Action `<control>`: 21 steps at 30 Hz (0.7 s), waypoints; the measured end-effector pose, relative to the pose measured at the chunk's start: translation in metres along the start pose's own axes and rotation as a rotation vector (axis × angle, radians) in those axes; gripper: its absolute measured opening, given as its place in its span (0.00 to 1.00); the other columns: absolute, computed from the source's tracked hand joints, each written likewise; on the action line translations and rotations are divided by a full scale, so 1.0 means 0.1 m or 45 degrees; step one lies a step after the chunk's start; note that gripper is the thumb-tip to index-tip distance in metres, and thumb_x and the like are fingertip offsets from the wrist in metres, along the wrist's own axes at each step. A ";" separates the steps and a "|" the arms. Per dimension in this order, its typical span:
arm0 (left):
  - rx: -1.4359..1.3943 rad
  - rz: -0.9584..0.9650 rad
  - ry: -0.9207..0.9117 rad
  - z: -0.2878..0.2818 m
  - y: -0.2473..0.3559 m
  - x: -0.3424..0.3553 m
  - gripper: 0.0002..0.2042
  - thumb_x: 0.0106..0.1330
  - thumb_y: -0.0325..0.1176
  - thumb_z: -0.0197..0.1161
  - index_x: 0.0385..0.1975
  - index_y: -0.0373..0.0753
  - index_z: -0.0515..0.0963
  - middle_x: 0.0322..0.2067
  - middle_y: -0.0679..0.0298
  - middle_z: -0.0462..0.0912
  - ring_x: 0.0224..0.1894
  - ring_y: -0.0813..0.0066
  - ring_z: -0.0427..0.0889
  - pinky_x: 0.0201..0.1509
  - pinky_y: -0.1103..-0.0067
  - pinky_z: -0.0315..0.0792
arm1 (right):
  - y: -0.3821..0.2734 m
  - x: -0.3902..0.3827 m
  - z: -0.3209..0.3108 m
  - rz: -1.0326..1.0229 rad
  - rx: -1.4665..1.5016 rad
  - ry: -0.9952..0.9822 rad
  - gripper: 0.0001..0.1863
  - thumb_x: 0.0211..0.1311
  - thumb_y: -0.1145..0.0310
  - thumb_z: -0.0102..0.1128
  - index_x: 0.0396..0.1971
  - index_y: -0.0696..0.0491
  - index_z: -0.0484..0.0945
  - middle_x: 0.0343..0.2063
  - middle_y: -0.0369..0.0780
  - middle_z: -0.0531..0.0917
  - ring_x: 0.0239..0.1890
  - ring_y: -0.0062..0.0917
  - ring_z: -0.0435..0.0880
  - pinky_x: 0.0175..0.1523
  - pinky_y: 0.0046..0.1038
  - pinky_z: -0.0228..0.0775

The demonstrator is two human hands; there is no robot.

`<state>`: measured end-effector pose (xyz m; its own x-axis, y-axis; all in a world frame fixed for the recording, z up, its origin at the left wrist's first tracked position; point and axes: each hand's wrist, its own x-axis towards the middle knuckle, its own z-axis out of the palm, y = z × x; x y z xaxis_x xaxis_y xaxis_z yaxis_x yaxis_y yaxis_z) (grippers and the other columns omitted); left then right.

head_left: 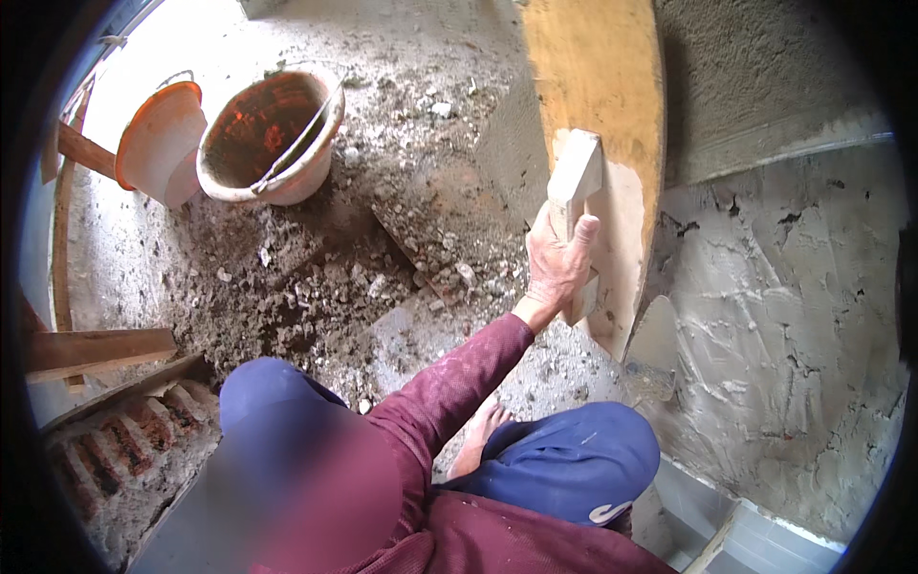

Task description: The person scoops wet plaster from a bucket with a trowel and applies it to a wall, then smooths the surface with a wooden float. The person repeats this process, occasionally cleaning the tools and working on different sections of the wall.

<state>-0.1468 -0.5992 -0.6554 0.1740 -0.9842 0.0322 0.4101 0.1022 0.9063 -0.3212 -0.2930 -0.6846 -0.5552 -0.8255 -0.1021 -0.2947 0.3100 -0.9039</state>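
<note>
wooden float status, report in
Left grip closed around pale handle; right grip out of view. Wooden float beside grey mortar surface. Rubble to its left.

Strong white light from the upper left bleaches the far part of the rubble-strewn grey floor (177, 72) into glare, while shadow fills the hollow of the round, mortar-stained plastic bucket (271, 143) and darkens the rough grey plaster beside the long yellow-brown wooden board (598, 72). The uneven wet grey plaster wall (784, 316) at right receives dimmer light, with pale sheen along its ridges. Fisheye distortion bows the board's edge within a black, vignetted rim; focus is fair at centre, whereas a smooth blur veils the maroon knitted garment (335, 488) at lower left.
</note>
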 end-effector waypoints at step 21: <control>-0.731 -0.835 0.396 -0.07 -0.69 0.18 0.26 0.62 0.61 0.54 0.29 0.38 0.67 0.15 0.67 0.66 0.12 0.78 0.68 0.13 0.79 0.67 | -0.17 -0.42 -0.21 0.165 -0.100 0.080 0.17 0.63 0.63 0.51 0.44 0.60 0.70 0.39 0.50 0.78 0.36 0.37 0.78 0.42 0.35 0.71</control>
<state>-0.1653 -0.6232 -0.7200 -0.0511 -0.7959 -0.6032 0.8781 -0.3236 0.3525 -0.3094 -0.2536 -0.6566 -0.6392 -0.7458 -0.1877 -0.2757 0.4500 -0.8494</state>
